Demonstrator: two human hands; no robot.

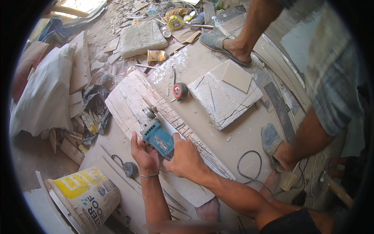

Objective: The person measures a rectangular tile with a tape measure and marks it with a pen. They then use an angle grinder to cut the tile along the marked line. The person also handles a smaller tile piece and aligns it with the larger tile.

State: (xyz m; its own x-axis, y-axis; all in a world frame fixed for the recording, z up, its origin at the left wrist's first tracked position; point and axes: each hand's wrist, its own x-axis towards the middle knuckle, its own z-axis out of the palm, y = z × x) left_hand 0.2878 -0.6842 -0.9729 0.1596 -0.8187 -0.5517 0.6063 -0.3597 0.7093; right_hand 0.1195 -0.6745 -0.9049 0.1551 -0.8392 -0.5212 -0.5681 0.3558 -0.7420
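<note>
A teal angle grinder (159, 140) with a metal head and a thin disc is held over a long, scored white slab (130, 93). My right hand (187, 158) is closed around the rear of its body. My left hand (146, 156), with a bracelet at the wrist, cradles the tool from its left side, thumb up and fingers partly hidden beneath it. To the right lies a square white block (220, 97) with cut lines, carrying a beige tile piece (237, 77). A red and black tape measure (180, 91) sits between slab and block.
Another person's leg (259, 25) and shoe (271, 138) stand at the right. A dusty bucket (87, 195) leans at lower left, near a round black item (129, 169). A black cable (249, 152) loops across the floor. Rubble and a thick block (142, 39) fill the back.
</note>
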